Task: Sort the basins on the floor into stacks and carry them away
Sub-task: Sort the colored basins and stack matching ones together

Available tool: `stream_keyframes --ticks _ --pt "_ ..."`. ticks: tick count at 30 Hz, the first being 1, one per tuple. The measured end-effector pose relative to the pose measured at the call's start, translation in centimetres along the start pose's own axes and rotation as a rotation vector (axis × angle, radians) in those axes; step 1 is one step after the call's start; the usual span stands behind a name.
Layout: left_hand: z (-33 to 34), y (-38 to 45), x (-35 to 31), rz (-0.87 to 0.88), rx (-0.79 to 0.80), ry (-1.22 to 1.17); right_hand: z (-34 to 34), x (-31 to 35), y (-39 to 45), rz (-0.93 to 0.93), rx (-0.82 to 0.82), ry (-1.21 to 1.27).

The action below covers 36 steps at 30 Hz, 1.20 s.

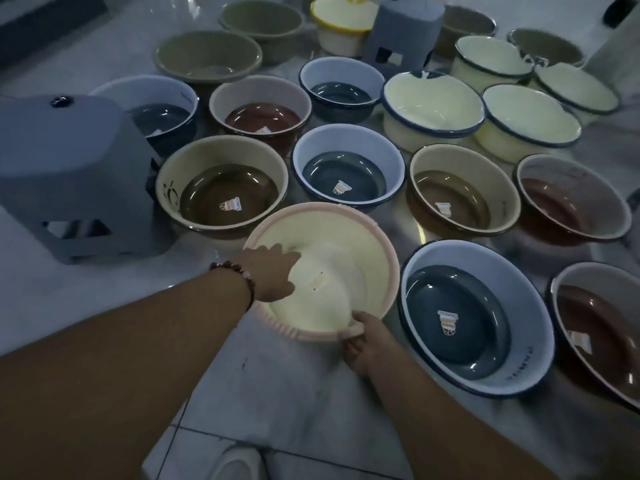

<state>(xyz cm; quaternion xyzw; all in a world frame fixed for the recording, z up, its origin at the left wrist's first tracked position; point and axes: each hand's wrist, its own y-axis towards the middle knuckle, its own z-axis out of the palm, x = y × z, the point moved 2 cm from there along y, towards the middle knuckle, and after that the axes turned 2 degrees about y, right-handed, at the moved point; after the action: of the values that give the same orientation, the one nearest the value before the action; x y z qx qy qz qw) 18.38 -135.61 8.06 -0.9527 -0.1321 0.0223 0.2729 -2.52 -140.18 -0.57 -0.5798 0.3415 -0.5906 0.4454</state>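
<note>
Both hands are taking up the pink-rimmed cream basin [332, 271] at the near edge of the floor spread, left hand [273, 271] lying flat inside its wall, right hand [363, 341] pinching its near rim; next, I judge, nesting it into a matching basin.

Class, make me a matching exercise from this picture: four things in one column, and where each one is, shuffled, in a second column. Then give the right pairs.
Column 1
1. pink basin
2. yellow-rimmed basin
3. bracelet
4. near stool

Column 2
A. on the left wrist
B. at the left edge, on the floor
C. in both hands
D. far back, beside the far stool

Pairs: 1-C, 2-D, 3-A, 4-B

The left hand rests inside the pink basin; the right hand has a grip on its near rim.
</note>
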Motion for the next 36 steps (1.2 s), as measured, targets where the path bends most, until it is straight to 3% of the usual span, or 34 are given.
stream_keyframes --ticks 5,8,16,20,23,25,29,33,36 --pt "-1.4 0.9 1.3 -0.037 0.029 -0.015 -1.0 1.5 -2.3 0.038 -0.055 0.029" --pt "-3.3 -0.1 1.4 -0.063 -0.032 -0.062 -3.0 3.6 -5.7 0.035 -0.103 -0.005" --pt "-5.9 -3.5 -5.1 -0.113 -0.307 -0.535 -15.3 8.1 -18.9 -0.269 -0.078 -0.026" --pt "-9.8 -5.9 -14.0 0.009 -0.288 -0.927 -25.2 10.2 -25.2 -0.417 -0.222 -0.075" --pt "-12.5 -7.8 -24.2 0.084 -0.301 -1.099 -34.7 12.5 -28.7 -0.529 -0.459 -0.087" --pt "-13.3 -9.0 -31.7 0.171 -0.226 -1.176 -41.5 13.0 -30.9 -0.588 -0.624 -0.051" --pt "-12.8 -10.6 -44.7 0.335 -0.035 -1.178 -53.9 10.2 -33.6 -0.614 -0.835 0.022" --pt "-10.2 -11.7 -53.9 0.458 0.035 -1.046 -64.5 3.5 -31.0 -0.445 -0.914 0.024" --pt "-6.9 -11.7 -57.1 0.505 0.148 -0.914 -67.2 -1.6 -29.0 -0.291 -0.971 -0.024"
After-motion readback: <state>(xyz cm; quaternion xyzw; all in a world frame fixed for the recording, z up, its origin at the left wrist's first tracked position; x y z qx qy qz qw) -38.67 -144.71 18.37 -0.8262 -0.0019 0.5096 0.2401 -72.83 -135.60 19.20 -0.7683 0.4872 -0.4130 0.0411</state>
